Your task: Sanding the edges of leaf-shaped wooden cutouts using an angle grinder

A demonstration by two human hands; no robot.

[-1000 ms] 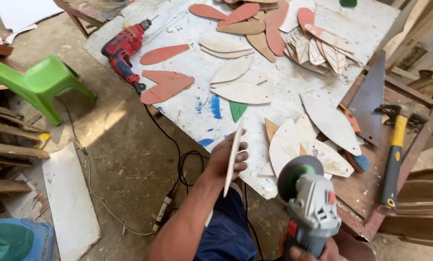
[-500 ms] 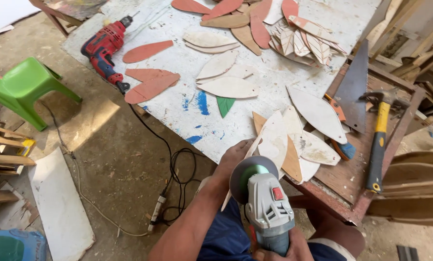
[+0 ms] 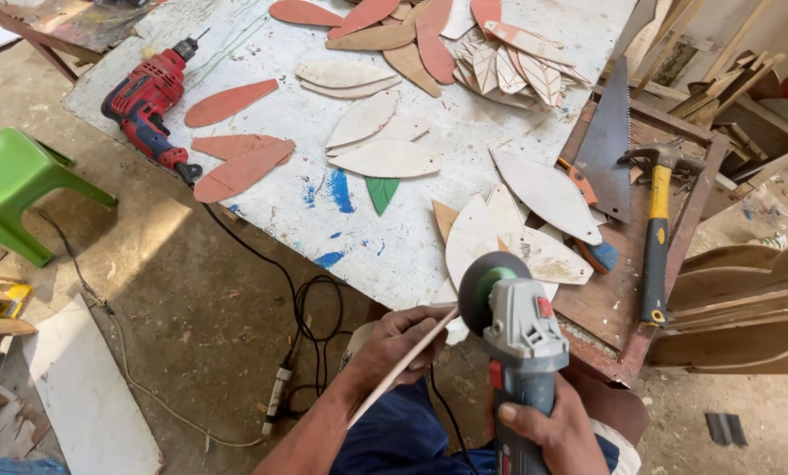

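Here the thin wooden cutout (image 3: pixel 404 362) sits edge-on in the left hand (image 3: pixel 400 341), its long axis running from low near the person's lap up and to the right, so that its upper tip comes right up beside the disc of the angle grinder (image 3: pixel 519 339); whether tip and disc touch, I cannot tell. The left hand is closed around the piece about midway along, fingers wrapped over the edge. The right hand (image 3: pixel 548 429) is clamped on the grinder's grey body lower down, holding the tool with its disc end up, just right of the wood. So the piece lies between the two hands — gripped by the left, met by the tool from the right. Beyond them spreads a paint-spotted white board (image 3: pixel 429 149) strewn with leaf-shaped cutouts, pale and reddish. A red drill (image 3: pixel 147 101) rests at its left edge; a handsaw (image 3: pixel 607 145) and a yellow-handled hammer (image 3: pixel 656 233) lie to the right. A green plastic stool (image 3: pixel 15 189) stands on the floor.
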